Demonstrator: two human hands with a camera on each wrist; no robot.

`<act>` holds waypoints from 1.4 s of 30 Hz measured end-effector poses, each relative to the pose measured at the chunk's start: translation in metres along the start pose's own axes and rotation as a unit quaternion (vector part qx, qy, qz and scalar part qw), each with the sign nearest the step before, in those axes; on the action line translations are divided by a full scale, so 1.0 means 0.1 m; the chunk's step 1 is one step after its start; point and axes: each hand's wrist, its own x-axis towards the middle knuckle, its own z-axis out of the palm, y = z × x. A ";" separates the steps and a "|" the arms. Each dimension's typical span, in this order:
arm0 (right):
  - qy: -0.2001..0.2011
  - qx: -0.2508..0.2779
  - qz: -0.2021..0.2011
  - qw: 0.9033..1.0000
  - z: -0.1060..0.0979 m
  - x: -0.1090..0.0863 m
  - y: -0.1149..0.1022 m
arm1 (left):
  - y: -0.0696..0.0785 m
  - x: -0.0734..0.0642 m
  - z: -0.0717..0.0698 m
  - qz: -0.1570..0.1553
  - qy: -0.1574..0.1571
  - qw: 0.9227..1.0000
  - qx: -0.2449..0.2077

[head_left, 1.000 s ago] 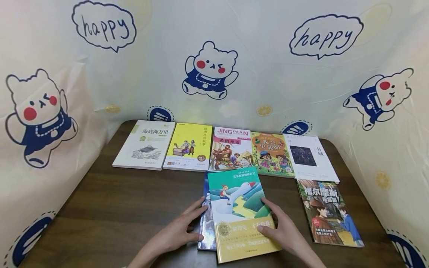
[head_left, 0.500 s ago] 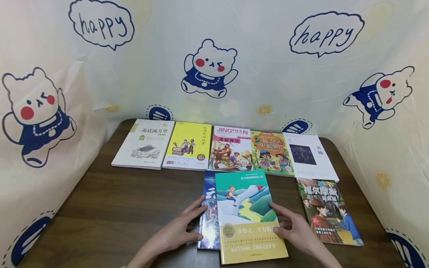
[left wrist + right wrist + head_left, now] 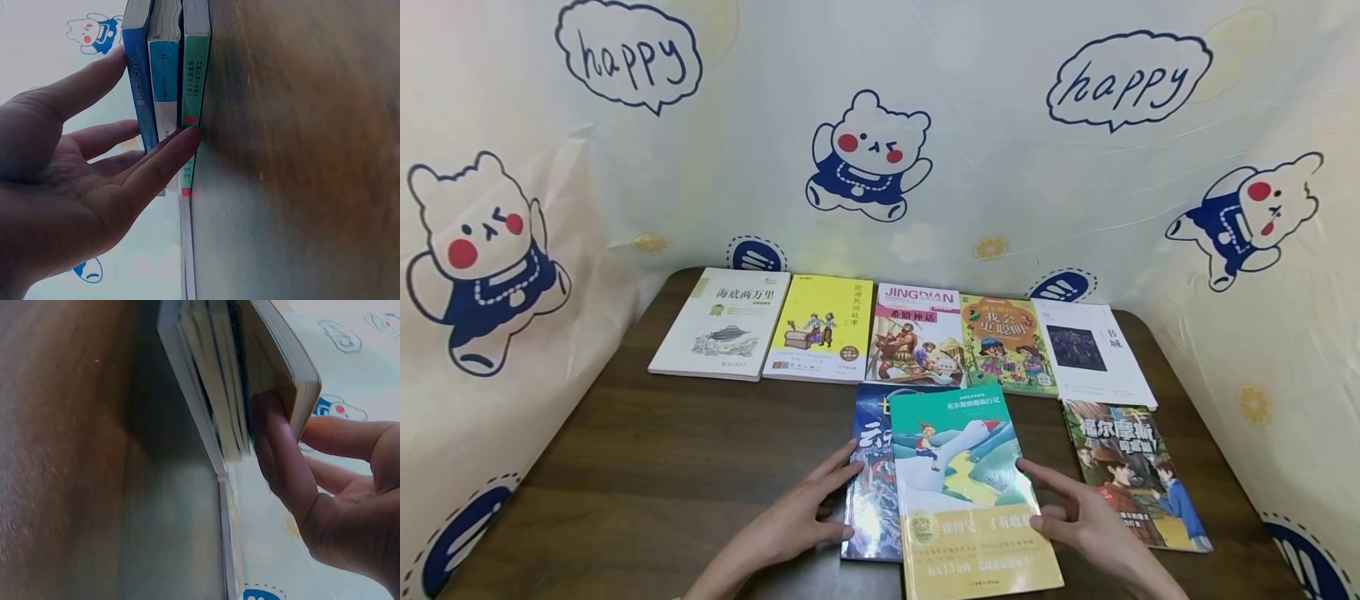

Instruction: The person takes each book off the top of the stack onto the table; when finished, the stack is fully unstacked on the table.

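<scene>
One green-and-gold book [image 3: 977, 492], pinched at its right edge

Reads 尼尔斯骑鹅旅行记 across the green top of the cover and 每天15分钟 low on the gold band, other lettering there partly washed out. Sits over a dark blue book [image 3: 870, 500] at the near middle of the desk [image 3: 647, 467], set off to the right, leaving bare a blue strip and the character 云.

With the right hand [image 3: 1082, 517], pinches that right edge: grip drawn in, thumb at the cover, a finger slipped underneath in the right wrist view, with a gap above the lower volumes [image 3: 212, 375]. With the left hand [image 3: 797, 517], touches the left side of the pile, grip spread wide, fingers fairly straight, merely resting against the edges. Shows, in the left wrist view, a blue spine [image 3: 139, 87], a blue-and-white spine [image 3: 165, 75] and a green spine [image 3: 192, 94], print too small to read.

Along the far edge, left to right: white book [image 3: 721, 325] titled 海底两万里, yellow book [image 3: 820, 325] titled 欧洲民间故事, pink-topped book [image 3: 916, 333] lettered JINGDIAN and 希腊神话, orange-and-green book [image 3: 1007, 343] lettered 我会更聪明, pale magazine [image 3: 1093, 354] marked 书城. Nearer, at right, a comic-style book [image 3: 1135, 475] headed 福尔摩斯. Behind, on patterned cloth [image 3: 992, 158], "happy" twice.
</scene>
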 end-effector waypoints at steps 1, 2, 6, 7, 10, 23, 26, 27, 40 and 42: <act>-0.005 0.012 0.006 1.000 -0.03 -0.02 -0.01 | 0.00 0.00 0.00 0.000 0.000 1.000 -0.002; -0.007 0.016 0.012 1.000 -0.05 -0.04 -0.01 | 0.00 0.00 0.00 0.000 0.000 1.000 -0.003; 0.002 0.032 0.028 0.999 -0.14 -0.11 -0.04 | 0.00 0.01 -0.01 -0.003 -0.002 1.000 -0.005; 0.004 0.037 0.030 0.999 -0.16 -0.13 -0.05 | 0.00 0.01 -0.01 -0.004 -0.003 1.000 -0.005; 0.009 0.054 0.037 0.998 -0.22 -0.18 -0.07 | 0.00 0.01 -0.02 -0.007 -0.003 1.000 -0.005; 0.149 0.015 0.162 0.975 -0.48 -0.44 -0.17 | -0.01 -0.01 -0.01 -0.003 0.001 1.000 0.001; 0.168 -0.005 0.178 0.970 -0.57 -0.48 -0.16 | 0.00 -0.01 -0.01 -0.002 -0.001 1.000 -0.004; 0.173 -0.012 0.178 0.969 -0.59 -0.50 -0.15 | 0.01 -0.01 -0.02 -0.002 -0.001 1.000 -0.006; 0.164 -0.024 0.161 0.973 -0.70 -0.43 -0.01 | 0.00 0.00 -0.02 -0.003 -0.002 1.000 -0.011; 0.152 -0.017 0.151 0.977 -0.69 -0.39 0.02 | 0.00 0.00 -0.01 -0.003 -0.002 1.000 -0.010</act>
